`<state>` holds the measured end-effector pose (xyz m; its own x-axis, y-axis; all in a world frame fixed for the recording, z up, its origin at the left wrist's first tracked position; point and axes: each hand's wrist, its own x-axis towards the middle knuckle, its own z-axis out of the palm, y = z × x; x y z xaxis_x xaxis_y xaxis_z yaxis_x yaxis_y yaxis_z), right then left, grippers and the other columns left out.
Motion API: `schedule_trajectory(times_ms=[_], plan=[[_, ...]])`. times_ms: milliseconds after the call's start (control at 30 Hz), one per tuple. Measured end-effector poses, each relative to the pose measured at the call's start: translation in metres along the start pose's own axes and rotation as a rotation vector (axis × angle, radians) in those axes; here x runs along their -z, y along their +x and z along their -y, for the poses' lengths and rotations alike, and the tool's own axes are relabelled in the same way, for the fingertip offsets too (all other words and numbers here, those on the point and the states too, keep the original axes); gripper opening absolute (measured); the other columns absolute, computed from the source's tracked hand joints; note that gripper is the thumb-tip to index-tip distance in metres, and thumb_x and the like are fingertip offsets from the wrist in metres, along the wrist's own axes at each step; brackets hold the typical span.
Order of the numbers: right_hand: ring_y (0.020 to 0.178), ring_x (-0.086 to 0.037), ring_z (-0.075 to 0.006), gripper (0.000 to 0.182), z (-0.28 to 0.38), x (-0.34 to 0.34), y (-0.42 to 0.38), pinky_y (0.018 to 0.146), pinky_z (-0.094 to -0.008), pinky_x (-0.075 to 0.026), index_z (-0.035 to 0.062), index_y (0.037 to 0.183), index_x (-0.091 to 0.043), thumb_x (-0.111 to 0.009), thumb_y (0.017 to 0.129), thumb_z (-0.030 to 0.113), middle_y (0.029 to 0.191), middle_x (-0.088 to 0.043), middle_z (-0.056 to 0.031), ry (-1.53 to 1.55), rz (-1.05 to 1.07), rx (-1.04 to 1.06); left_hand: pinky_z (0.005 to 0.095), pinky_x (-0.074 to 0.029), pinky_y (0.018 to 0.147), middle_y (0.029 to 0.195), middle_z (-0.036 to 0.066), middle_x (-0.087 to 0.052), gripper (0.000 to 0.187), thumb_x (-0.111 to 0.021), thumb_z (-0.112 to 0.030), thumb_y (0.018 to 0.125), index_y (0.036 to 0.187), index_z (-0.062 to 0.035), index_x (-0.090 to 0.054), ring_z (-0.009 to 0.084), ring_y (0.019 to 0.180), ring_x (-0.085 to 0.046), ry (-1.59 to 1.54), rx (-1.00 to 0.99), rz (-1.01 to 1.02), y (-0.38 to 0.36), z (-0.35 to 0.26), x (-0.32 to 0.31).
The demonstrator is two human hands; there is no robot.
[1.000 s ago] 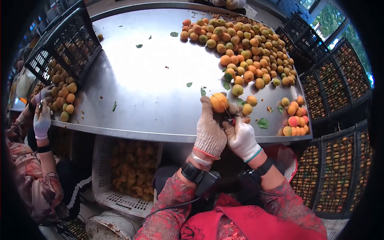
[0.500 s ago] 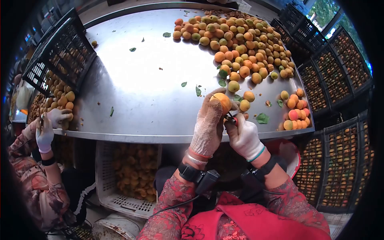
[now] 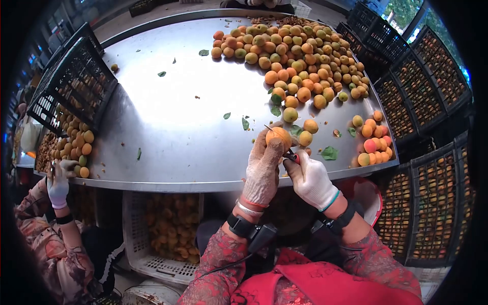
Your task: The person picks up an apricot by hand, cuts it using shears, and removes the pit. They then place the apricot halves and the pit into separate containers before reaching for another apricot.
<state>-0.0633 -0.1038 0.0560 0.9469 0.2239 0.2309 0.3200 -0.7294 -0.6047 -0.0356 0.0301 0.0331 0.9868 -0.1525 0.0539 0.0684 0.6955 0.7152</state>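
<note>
Apricot (image 3: 278,136), held just above the near edge of the steel worktop (image 3: 178,132), sits in the gloved left hand (image 3: 263,170), whose fingers are clamped round it, probably so its seam faces the blade. Beside it, the right hand (image 3: 308,178) has its fingers closed on a small knife (image 3: 291,157) with a red handle, the tip touching the fruit's lower side. Beyond the held fruit lies a large heap of apricots (image 3: 300,56), with scattered leaves (image 3: 329,152) nearby. Left of it, a co-worker's gloved hand (image 3: 58,184) works by a black crate (image 3: 71,84); a white basket (image 3: 162,229) stands under the worktop, likely to catch cut fruit.
</note>
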Motion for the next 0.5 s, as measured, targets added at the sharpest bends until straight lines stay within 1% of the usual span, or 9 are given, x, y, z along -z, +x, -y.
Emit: schedule_trajectory(times_ms=[33, 100, 167, 200, 233, 267, 367, 400, 500], plan=[[0.069, -0.064, -0.0418, 0.018, -0.003, -0.006, -0.002, 0.055, -0.0429, -0.048, -0.0015, 0.106, -0.054, -0.058, 0.097, 0.014, 0.071, -0.062, -0.0225, 0.004, 0.001, -0.004, 0.036, -0.046, 0.098, 0.115, 0.017, -0.062, 0.07, -0.049, -0.057, 0.098, 0.13, 0.0046, -0.048, 0.0243, 0.11, -0.058, -0.071, 0.052, 0.035, -0.001, 0.002, 0.002], [0.07, -0.064, -0.0434, 0.027, -0.015, -0.025, -0.007, 0.055, -0.0453, -0.048, -0.0018, 0.113, -0.054, -0.059, 0.096, 0.019, 0.074, -0.062, -0.0243, -0.109, -0.109, 0.052, 0.0357, -0.047, 0.096, 0.115, 0.017, -0.063, 0.069, -0.049, -0.059, 0.097, 0.126, 0.0043, -0.05, 0.0245, 0.11, -0.059, -0.143, 0.106, 0.071, -0.004, 0.005, -0.003], [0.07, -0.063, -0.0444, 0.031, -0.017, -0.033, -0.01, 0.055, -0.0465, -0.048, -0.0023, 0.115, -0.054, -0.059, 0.096, 0.021, 0.074, -0.062, -0.0245, -0.064, -0.109, 0.018, 0.0371, -0.048, 0.093, 0.111, 0.017, -0.064, 0.071, -0.047, -0.063, 0.096, 0.12, 0.0033, -0.053, 0.0259, 0.107, -0.059, -0.451, 0.235, -0.153, -0.006, 0.006, -0.016], [0.071, -0.063, -0.0453, 0.035, -0.013, -0.034, -0.007, 0.055, -0.0478, -0.048, -0.0028, 0.118, -0.054, -0.06, 0.095, 0.023, 0.074, -0.063, -0.0248, -0.017, -0.107, -0.009, 0.0371, -0.048, 0.093, 0.111, 0.017, -0.064, 0.071, -0.047, -0.063, 0.096, 0.12, 0.0033, -0.053, 0.0259, 0.107, -0.059, -0.45, 0.237, -0.154, -0.006, 0.004, -0.016], [0.07, -0.062, -0.0466, 0.029, -0.008, -0.026, -0.008, 0.056, -0.0484, -0.048, -0.0032, 0.111, -0.054, -0.06, 0.095, 0.02, 0.073, -0.062, -0.0246, -0.003, -0.098, -0.02, 0.0382, -0.048, 0.094, 0.112, 0.017, -0.064, 0.072, -0.045, -0.064, 0.096, 0.12, 0.0032, -0.053, 0.0268, 0.106, -0.06, -0.412, 0.235, -0.138, -0.006, 0.002, -0.016], [0.07, -0.062, -0.0466, 0.029, -0.006, -0.024, -0.008, 0.056, -0.0484, -0.048, -0.0032, 0.111, -0.054, -0.06, 0.095, 0.02, 0.073, -0.062, -0.0246, -0.002, -0.099, -0.018, 0.0393, -0.048, 0.095, 0.112, 0.018, -0.064, 0.072, -0.043, -0.065, 0.097, 0.119, 0.0031, -0.053, 0.0276, 0.105, -0.06, -0.374, 0.233, -0.122, -0.006, 0.0, -0.014], [0.07, -0.063, -0.0455, 0.02, -0.003, -0.015, -0.007, 0.056, -0.0465, -0.048, -0.0014, 0.097, -0.051, -0.06, 0.095, 0.016, 0.071, -0.062, -0.0229, -0.053, -0.034, -0.005, 0.0417, -0.048, 0.097, 0.114, 0.019, -0.064, 0.071, -0.043, -0.063, 0.098, 0.121, 0.0027, -0.053, 0.0282, 0.105, -0.061, -0.249, 0.187, -0.07, -0.003, 0.001, -0.008], [0.07, -0.063, -0.0455, 0.02, -0.002, -0.012, -0.005, 0.056, -0.0465, -0.048, -0.0014, 0.097, -0.051, -0.06, 0.095, 0.016, 0.071, -0.062, -0.0229, -0.055, -0.034, 0.0, 0.0417, -0.048, 0.097, 0.114, 0.019, -0.064, 0.071, -0.043, -0.063, 0.098, 0.121, 0.0027, -0.053, 0.0282, 0.105, -0.061, -0.25, 0.182, -0.068, -0.002, 0.0, -0.006], [0.073, -0.063, -0.0442, 0.018, 0.0, -0.005, -0.003, 0.057, -0.044, -0.047, -0.0013, 0.097, -0.052, -0.059, 0.096, 0.015, 0.07, -0.06, -0.023, 0.147, 0.056, -0.076, 0.041, -0.047, 0.098, 0.116, 0.02, -0.064, 0.068, -0.043, -0.061, 0.099, 0.124, 0.002, -0.051, 0.0284, 0.107, -0.06, -0.304, 0.246, -0.044, -0.005, 0.002, -0.001]])
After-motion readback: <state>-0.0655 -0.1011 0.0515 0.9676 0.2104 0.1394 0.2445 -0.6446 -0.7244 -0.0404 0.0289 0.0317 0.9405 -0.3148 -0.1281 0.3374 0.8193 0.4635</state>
